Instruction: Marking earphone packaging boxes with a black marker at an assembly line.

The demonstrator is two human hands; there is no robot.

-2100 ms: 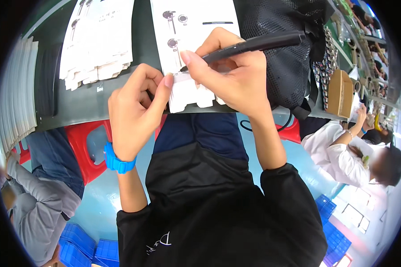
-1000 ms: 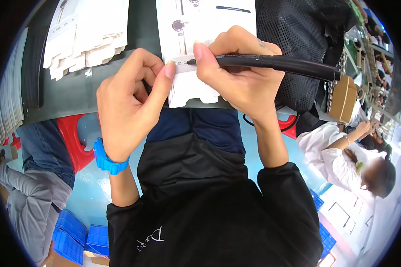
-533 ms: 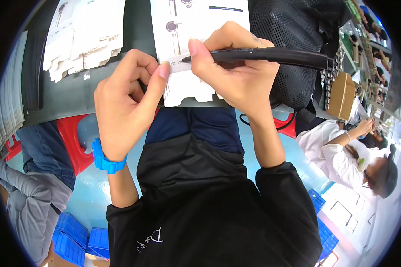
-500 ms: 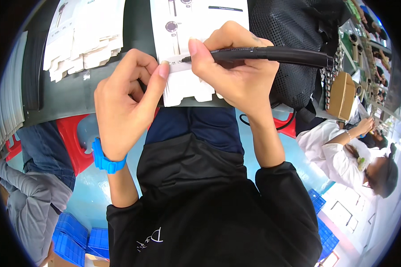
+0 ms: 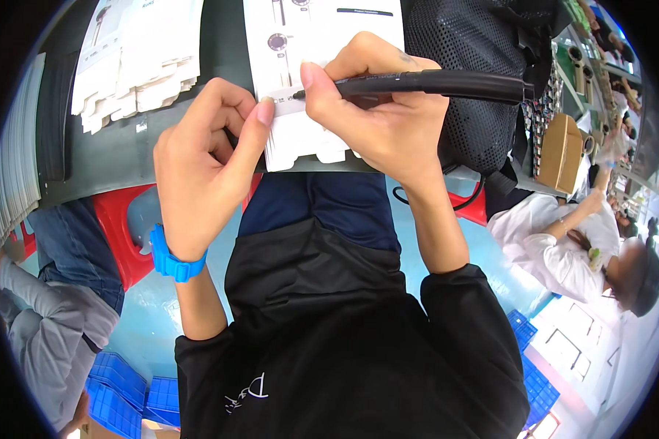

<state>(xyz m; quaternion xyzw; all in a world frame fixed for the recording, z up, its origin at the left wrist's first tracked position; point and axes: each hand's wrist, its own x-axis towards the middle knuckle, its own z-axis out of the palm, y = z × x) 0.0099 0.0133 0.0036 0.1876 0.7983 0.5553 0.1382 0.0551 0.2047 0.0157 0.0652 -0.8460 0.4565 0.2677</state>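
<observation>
A white flattened carton (image 5: 296, 146) with printed pictures and flaps at its near end lies on the dark table in front of me. My left hand (image 5: 198, 161), wearing a blue wristband (image 5: 176, 257), pinches the carton's left edge with the thumb on top; its curled fingers are partly hidden. In my right hand (image 5: 388, 121) is a black marker pen (image 5: 447, 82), gripped between thumb and fingers and slanting out to the right. The pen's tip meets a pale grey strip (image 5: 287, 104) on the carton, just right of my left thumb.
Left of my hands sits a stack of similar flattened cartons (image 5: 143, 66). A black mesh backpack (image 5: 472, 88) rests on the right, its strap hanging down. An open brown cardboard box (image 5: 560, 155) stands farther right. People sit on both sides; blue crates (image 5: 117, 395) are on the floor.
The carton, my right hand and the pen have shifted slightly left and up. The left hand stays pinched at the edge. At the right, a person's arm has reached farther out.
</observation>
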